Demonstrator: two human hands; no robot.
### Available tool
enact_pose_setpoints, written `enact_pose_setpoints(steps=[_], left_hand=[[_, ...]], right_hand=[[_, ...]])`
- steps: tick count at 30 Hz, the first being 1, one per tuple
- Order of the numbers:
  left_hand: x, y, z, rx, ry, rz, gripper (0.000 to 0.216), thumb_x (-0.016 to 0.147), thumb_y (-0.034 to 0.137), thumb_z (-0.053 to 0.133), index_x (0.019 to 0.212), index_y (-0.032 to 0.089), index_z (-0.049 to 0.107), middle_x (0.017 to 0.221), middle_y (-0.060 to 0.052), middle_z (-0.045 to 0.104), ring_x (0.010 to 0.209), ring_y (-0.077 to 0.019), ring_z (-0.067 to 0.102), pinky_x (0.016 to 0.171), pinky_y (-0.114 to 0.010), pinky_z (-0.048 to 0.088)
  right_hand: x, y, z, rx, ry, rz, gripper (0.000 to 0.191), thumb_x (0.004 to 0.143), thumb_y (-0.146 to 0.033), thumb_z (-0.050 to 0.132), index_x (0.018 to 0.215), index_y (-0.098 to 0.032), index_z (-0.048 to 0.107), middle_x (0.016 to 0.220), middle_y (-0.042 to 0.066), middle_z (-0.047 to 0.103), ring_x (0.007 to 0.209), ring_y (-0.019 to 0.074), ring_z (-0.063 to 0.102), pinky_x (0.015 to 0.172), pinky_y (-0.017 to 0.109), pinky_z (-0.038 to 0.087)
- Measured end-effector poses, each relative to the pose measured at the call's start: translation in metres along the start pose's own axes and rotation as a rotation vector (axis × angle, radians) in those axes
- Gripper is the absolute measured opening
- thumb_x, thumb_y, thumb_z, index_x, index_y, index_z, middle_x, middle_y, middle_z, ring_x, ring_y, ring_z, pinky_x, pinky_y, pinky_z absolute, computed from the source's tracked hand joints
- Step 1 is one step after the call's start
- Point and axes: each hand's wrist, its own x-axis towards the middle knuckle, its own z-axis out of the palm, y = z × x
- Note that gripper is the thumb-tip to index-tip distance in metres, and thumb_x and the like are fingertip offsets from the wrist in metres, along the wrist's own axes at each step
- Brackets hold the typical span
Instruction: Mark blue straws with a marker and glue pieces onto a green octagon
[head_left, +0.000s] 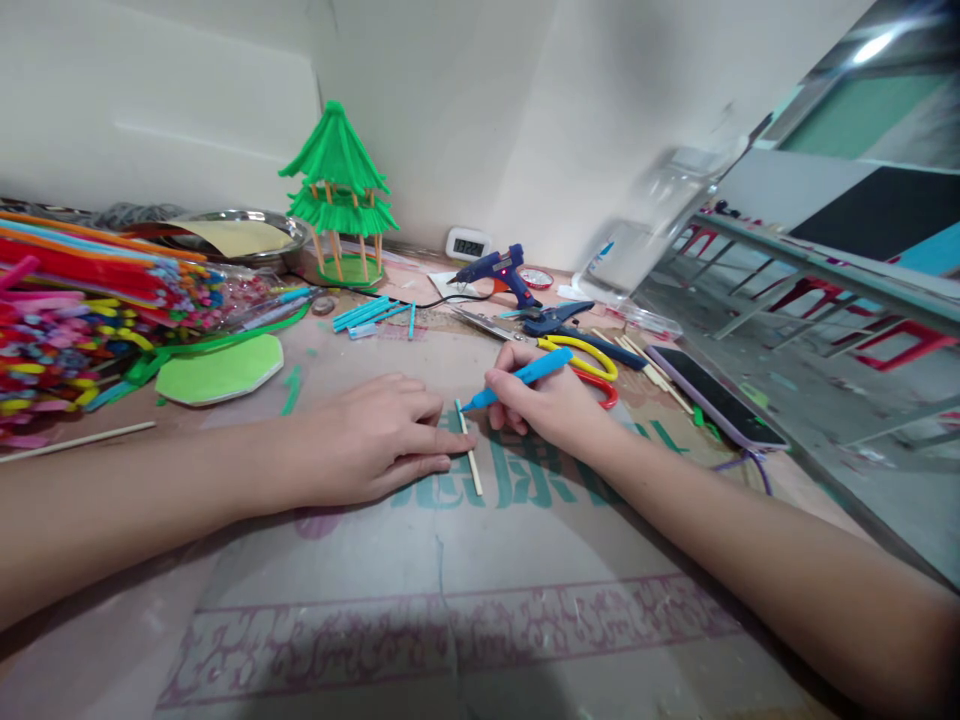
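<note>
At the middle of the bench (322, 620), one thin pale wooden stick (475, 472) with a blue far end lies on the printed plastic sheet. The person's left grip (375, 432) lies flat and unclenched, with one finger pressing the stick down. The right grip (529, 398) is closed around one bright blue slim marker (529, 378), whose tip is at the stick's blue end; whether it touches cannot be told.

Beyond the hands stand one green-roofed pavilion model with two roof tiers (337, 165), one white digital clock (468, 244) and one dark blue glue gun (491, 268). Left of the glue gun lie several light blue sticks (367, 312), overlapping too much to count, with one short one apart on their right. Just beyond the right grip are one yellow and one red handle loop (607, 393). One pale green many-sided card (221, 370) lies left of the left grip, beside a crowded heap of coloured fuzzy stems (67, 350).

One dark-screened phone (716, 395) lies close along the bench's slanting right edge. The widest room for moving is on the near side, across the sheet's purple patterned band (450, 640); the far side is tight.
</note>
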Motion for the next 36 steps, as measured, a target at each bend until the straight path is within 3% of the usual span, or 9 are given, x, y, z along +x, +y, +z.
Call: enact_pose_setpoints(steps=[4,10,17,23,31,36], left_hand=[[0.0002,0.0002,0.0001,0.017,-0.003,0.003,0.042,0.114,0.036,0.039,0.132,0.023,0.075,0.087,-0.006,0.063,0.076,-0.0193,0.056,0.07,-0.032,0.043],[0.0,0.0,-0.0008,0.001,0.003,0.004,0.041,0.113,0.035,0.041,0.132,0.022,0.075,0.087,-0.007,0.063,0.078,-0.0206,0.058,0.071,-0.032,0.043],[0.0006,0.0,-0.0006,0.028,0.001,0.013,0.043,0.114,0.036,0.039,0.135,0.023,0.073,0.086,-0.007,0.063,0.076,-0.0198,0.057,0.07,-0.032,0.043],[0.0003,0.0006,-0.0006,0.036,-0.024,0.0,0.043,0.114,0.038,0.038,0.135,0.024,0.073,0.088,-0.006,0.063,0.076,-0.0189,0.056,0.072,-0.032,0.045],[0.0007,-0.0001,-0.0009,0.038,-0.038,-0.005,0.043,0.114,0.037,0.038,0.138,0.025,0.072,0.087,-0.006,0.063,0.077,-0.0188,0.056,0.073,-0.031,0.046],[-0.0003,-0.0001,-0.0013,0.021,-0.028,-0.006,0.042,0.114,0.037,0.039,0.136,0.024,0.073,0.088,-0.007,0.064,0.077,-0.0193,0.056,0.073,-0.032,0.045]], right_hand=[[-0.0011,0.0008,-0.0007,0.016,-0.051,0.005,0.025,0.086,-0.038,0.066,0.075,-0.023,0.048,0.051,-0.003,0.066,0.036,0.0073,0.045,0.036,0.017,0.034],[0.0006,0.0021,0.0005,0.026,0.019,-0.027,0.027,0.089,-0.042,0.066,0.079,-0.023,0.049,0.055,-0.003,0.067,0.036,0.0071,0.046,0.037,0.018,0.035],[-0.0025,-0.0004,-0.0022,0.057,-0.069,0.022,0.03,0.084,-0.04,0.071,0.072,-0.023,0.049,0.048,-0.003,0.063,0.035,0.0074,0.044,0.036,0.017,0.034],[-0.0012,0.0003,0.0001,0.046,0.013,-0.011,0.029,0.086,-0.04,0.071,0.077,-0.024,0.049,0.052,-0.004,0.065,0.035,0.0076,0.045,0.036,0.018,0.034],[-0.0022,-0.0004,-0.0014,0.046,-0.062,0.021,0.032,0.085,-0.041,0.072,0.074,-0.023,0.048,0.049,-0.003,0.063,0.036,0.0072,0.043,0.036,0.017,0.033],[-0.0016,-0.0001,-0.0003,0.028,-0.008,-0.004,0.027,0.087,-0.04,0.068,0.077,-0.023,0.049,0.051,-0.003,0.065,0.035,0.0073,0.043,0.035,0.017,0.033]])
